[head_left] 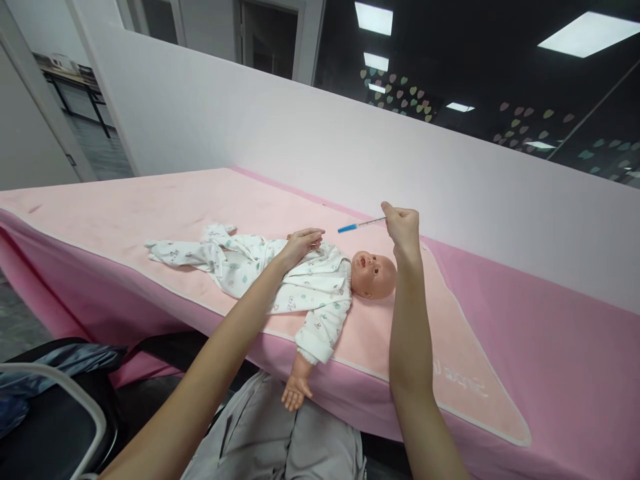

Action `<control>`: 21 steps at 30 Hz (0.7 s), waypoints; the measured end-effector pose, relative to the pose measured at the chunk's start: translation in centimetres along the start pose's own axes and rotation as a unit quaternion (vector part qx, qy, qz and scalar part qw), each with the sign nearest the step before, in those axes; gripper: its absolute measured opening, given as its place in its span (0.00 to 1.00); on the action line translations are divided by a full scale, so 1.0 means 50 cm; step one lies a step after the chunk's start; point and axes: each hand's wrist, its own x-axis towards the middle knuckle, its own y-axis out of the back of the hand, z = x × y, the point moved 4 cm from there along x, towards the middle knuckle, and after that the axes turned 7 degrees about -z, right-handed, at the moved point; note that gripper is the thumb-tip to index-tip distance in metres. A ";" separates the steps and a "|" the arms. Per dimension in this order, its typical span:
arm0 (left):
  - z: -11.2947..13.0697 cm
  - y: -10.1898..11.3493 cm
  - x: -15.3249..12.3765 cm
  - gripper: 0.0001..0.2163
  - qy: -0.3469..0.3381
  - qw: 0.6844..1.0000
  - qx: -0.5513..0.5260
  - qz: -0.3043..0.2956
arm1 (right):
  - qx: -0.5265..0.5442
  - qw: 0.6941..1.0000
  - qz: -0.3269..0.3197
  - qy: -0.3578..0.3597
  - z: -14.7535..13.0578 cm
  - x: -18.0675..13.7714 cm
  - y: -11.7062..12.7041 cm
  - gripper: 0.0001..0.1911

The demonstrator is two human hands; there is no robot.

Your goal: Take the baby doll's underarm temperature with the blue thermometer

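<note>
A baby doll (374, 275) lies on its back on a pink mat, its head toward the right. It wears a white patterned outfit (313, 283), and one of its arms hangs over the front edge. My left hand (301, 245) is over the doll's chest, fingers stretched out, palm hidden. Raised above the doll's head, my right hand (401, 225) is closed around one end of a thin thermometer (349, 228). The thermometer's blue end points left, above the doll's upper chest, touching nothing.
The light pink mat (165, 200) covers much of a table with a darker pink cloth (560, 333). Behind it rises a white half wall (450, 180) with dark glass on top. A black chair (55, 427) with blue fabric stands at the lower left.
</note>
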 end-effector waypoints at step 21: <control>-0.003 -0.017 -0.013 0.17 0.001 0.977 0.199 -0.077 | -0.019 0.999 0.017 -0.039 0.015 0.003 0.028 0.23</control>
